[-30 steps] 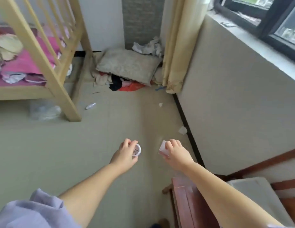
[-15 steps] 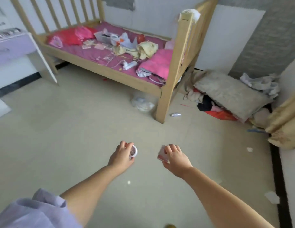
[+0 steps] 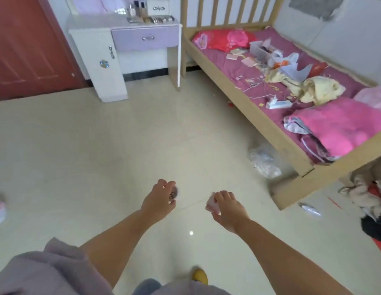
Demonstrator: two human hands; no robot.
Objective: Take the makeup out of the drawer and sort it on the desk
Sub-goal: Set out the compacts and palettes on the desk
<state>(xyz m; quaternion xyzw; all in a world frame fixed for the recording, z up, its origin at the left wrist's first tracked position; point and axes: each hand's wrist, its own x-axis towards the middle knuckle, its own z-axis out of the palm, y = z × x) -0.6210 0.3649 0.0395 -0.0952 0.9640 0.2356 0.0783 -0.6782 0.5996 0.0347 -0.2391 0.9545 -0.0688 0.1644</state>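
My left hand [image 3: 158, 200] grips a small round white compact [image 3: 174, 194] with a dark pattern on its lid. My right hand [image 3: 229, 206] holds a small pink-and-white makeup case [image 3: 211, 203] by its edges. Both hands hang out in front of me above the floor. Far ahead stands the white desk [image 3: 96, 26] with a shut purple drawer [image 3: 146, 38]. Several makeup bottles and a palette [image 3: 150, 13] stand on the desk top.
A wooden bed [image 3: 249, 107] with pink bedding and scattered items runs along the right. A crumpled plastic bag [image 3: 264, 160] lies by the bed's foot. A red door [image 3: 25, 45] is at the left. Clothes [image 3: 370, 201] are piled at the right edge.
The view has swung left from the window wall and bed corner to the desk and door. Both hands keep their hold on the compact and the case.
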